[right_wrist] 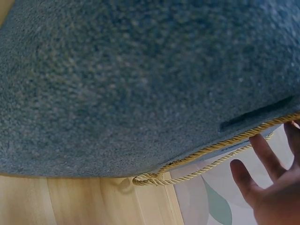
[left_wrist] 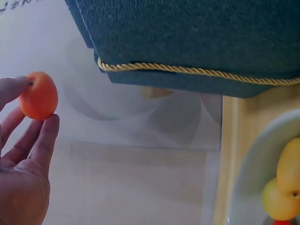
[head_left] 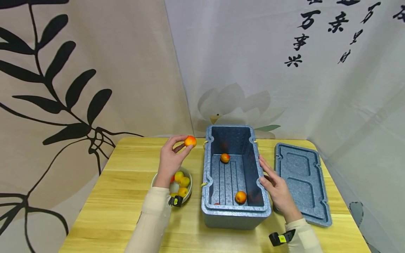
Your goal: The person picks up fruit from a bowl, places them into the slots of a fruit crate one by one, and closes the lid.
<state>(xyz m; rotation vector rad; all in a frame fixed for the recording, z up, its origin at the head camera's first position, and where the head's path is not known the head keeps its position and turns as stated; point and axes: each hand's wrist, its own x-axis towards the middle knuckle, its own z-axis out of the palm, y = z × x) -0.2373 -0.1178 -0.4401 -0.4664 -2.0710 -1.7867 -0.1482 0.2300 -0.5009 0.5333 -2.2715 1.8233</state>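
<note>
Fingers (head_left: 186,149) of the left hand (head_left: 171,161) pinch an orange apricot (head_left: 190,141) — held above the worktop (head_left: 126,196), just left of the blue foam box (head_left: 235,214).
Largest first: the box holds two apricots; its lid (head_left: 302,182) lies to the right; the right hand (head_left: 276,189), fingers straight, rests on the box's right rim; a white bowl (head_left: 188,175) of yellow fruit sits under the left wrist.

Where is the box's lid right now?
In the head view, the lid lies flat on the table, just right of the open foam box, beside the right hand.
</note>
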